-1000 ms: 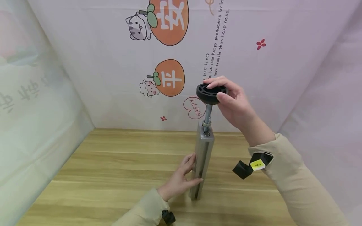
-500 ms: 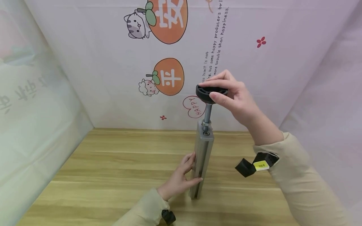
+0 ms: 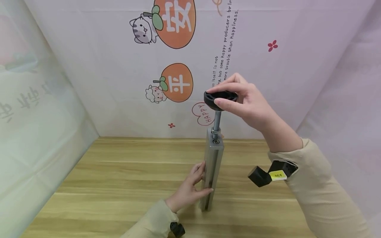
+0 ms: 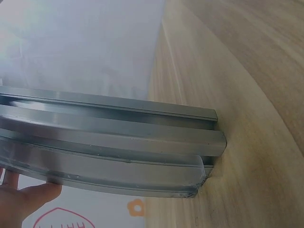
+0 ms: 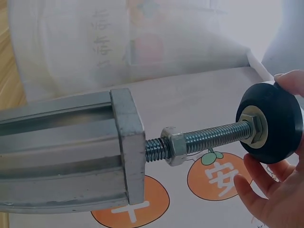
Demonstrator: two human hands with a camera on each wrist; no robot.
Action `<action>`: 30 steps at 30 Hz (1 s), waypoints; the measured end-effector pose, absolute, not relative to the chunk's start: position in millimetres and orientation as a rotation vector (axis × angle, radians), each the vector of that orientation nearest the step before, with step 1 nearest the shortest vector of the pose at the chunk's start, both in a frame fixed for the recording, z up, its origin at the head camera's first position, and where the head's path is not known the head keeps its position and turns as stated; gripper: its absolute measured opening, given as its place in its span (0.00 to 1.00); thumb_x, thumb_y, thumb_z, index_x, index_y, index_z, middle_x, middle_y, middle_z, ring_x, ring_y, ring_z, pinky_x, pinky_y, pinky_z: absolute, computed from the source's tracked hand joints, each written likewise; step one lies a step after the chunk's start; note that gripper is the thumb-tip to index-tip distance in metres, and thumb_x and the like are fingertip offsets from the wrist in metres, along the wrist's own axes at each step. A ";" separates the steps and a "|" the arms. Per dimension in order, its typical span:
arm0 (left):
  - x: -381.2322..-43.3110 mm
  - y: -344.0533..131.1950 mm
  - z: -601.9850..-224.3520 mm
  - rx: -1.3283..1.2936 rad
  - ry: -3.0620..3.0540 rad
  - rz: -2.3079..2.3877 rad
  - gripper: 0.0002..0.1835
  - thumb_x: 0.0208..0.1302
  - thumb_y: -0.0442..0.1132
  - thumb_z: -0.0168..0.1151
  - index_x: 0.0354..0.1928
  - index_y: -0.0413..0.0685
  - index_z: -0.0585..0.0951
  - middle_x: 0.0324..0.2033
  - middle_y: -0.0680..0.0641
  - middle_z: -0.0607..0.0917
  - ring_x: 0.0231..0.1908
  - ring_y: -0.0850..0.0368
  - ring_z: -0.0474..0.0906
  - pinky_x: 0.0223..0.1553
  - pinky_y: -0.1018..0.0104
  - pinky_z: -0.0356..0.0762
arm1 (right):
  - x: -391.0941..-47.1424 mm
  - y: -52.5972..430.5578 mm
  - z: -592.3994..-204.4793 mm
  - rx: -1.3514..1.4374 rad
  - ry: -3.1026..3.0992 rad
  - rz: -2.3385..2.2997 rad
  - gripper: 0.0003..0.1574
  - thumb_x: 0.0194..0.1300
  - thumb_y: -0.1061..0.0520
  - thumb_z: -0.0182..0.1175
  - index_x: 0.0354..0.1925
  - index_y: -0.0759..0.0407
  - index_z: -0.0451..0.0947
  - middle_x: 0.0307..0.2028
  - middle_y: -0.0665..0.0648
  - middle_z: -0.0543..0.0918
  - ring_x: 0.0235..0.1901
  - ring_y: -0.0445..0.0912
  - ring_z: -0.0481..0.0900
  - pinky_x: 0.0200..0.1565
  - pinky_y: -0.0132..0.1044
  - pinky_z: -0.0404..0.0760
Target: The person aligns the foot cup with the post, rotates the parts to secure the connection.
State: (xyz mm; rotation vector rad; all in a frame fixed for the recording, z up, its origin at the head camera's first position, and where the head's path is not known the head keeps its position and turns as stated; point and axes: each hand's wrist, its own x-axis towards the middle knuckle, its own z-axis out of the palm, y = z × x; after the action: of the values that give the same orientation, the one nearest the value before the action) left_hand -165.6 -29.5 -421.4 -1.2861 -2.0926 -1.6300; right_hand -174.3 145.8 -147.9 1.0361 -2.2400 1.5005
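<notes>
R hand [image 3: 247, 102] regripped 1 disc [image 3: 219, 98]; L hand [image 3: 190, 188] holds 1 profile [image 3: 212, 172].

upright aluminium profile [image 3: 213, 168], black levelling foot [image 3: 219, 99] on top

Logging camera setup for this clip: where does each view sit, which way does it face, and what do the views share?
Head: on the head, facing forward and down at the table; shows both arms, left hand gripping the metal post, right hand on the black knob.
Left wrist: low beside the post; fingertips show.
Right wrist: faces the knob and threaded rod; fingers show.
Shared: all see the post.
</notes>
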 end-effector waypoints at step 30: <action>-164.6 -29.5 -421.8 -1.276 -2.103 -1.632 0.55 0.58 0.27 0.64 0.74 0.68 0.38 0.63 0.38 0.59 0.60 0.61 0.59 0.58 0.57 0.72 | -175.5 128.8 -170.2 0.812 -1.900 0.861 0.17 0.53 0.53 0.67 0.36 0.65 0.86 0.31 0.61 0.68 0.35 0.48 0.69 0.34 0.31 0.72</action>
State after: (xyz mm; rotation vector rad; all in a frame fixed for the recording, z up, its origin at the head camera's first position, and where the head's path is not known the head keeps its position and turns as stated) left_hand -164.6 -29.5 -421.8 -1.2761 -2.1033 -1.6316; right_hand -175.5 128.8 -170.2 0.8116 -1.8999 0.8609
